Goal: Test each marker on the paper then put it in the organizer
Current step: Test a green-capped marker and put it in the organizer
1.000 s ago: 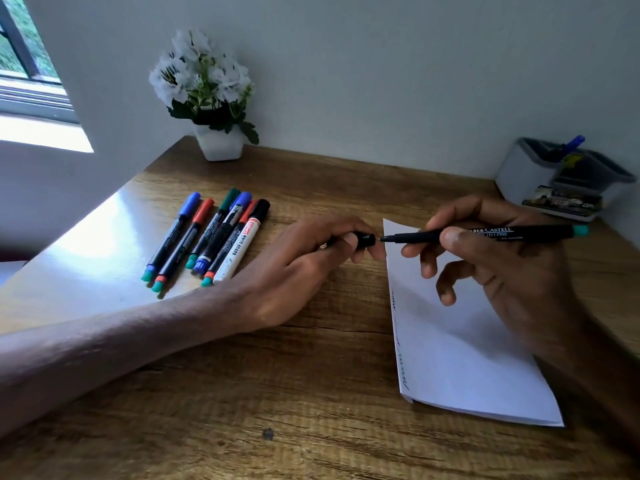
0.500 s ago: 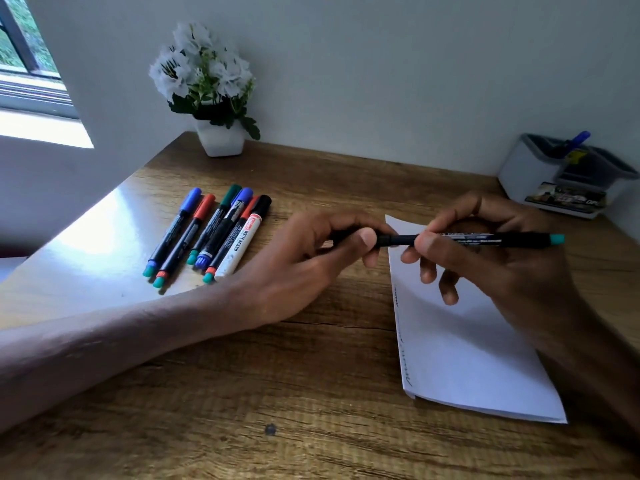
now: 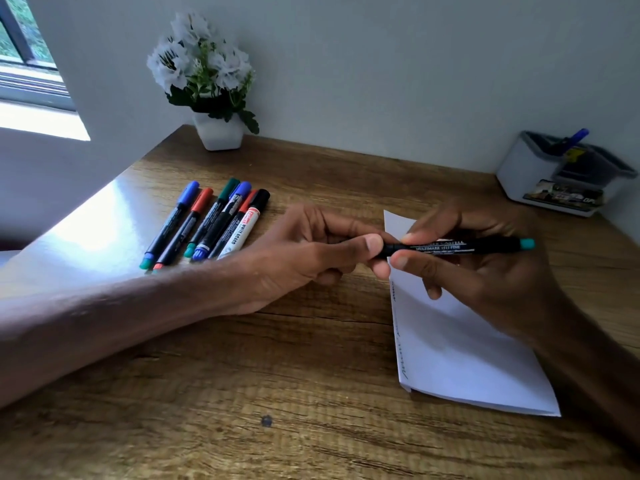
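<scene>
Recapped since a second ago: fingers of your left hand [image 3: 311,251] pinch the marker [image 3: 467,247] at its capped end, right hand [image 3: 491,278] grips the barrel; organizer [image 3: 523,178] next.

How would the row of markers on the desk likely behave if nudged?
The markers look round and lie loose on the smooth desk, so they would probably roll apart. Their slim plastic bodies suggest they are light and stiff.

markers [image 3: 211,225] lie left of the paper [image 3: 460,355]; organizer [image 3: 526,171] behind it, plant [image 3: 218,129] back-left.
</scene>
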Available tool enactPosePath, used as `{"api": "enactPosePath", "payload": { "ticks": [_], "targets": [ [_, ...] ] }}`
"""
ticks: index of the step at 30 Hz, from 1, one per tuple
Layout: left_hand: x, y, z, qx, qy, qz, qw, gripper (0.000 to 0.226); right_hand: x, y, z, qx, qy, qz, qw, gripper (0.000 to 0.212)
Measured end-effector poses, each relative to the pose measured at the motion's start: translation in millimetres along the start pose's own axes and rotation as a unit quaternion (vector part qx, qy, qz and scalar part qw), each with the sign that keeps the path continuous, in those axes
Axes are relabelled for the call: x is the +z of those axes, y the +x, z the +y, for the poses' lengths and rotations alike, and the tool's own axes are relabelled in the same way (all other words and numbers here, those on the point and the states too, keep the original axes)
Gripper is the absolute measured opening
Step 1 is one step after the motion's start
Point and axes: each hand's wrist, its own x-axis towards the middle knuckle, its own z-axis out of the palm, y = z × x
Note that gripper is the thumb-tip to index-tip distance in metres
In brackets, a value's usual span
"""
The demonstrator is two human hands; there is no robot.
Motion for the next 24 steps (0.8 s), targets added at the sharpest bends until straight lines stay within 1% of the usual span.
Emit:
{"api": "enactPosePath", "payload": {
  "ticks": [3,6,9,11,13,15,18,21,24],
  "targets": [
    [0,0,1,-0.015,-0.012,0.002,1.0,0.02,-1,1,1,-0.008,-0.015,-0.003,1.0,0.017],
    [-2,2,1,-0.015,-0.024,0.01,1.0,0.025,-2,5,2,0.029,0.012,0.017,0.999,0.02],
    [2,4,2,0.0,-0.027,0.025,0.999,0.023,-12,10,-1,0.056,0.002,0.025,0.998,0.02],
    [3,3,4,0.009,-0.01,0.065,0.998,0.021,-22,11,-3,0.072,0.013,0.053,0.996,0.02],
    [4,3,7,0.046,0.056,0.119,0.99,0.02,-32,10,-5,0.075,0.017,0.094,0.993,0.017],
    [7,7,12,0.118,0.135,0.158,0.971,0.016,-41,7,-7,0.058,-0.057,0.105,0.991,0.012],
    [22,19,20,0.2,0.196,0.178,0.943,0.012,-47,5,-11,0.012,-0.206,0.07,0.976,0.016],
    [42,41,25,0.234,0.204,0.189,0.932,0.012,-50,6,-10,-0.021,-0.263,0.079,0.961,0.02],
    [58,68,33,0.247,0.189,0.203,0.928,0.015,-61,4,-9,-0.023,-0.283,0.128,0.95,0.02]
  ]
}}
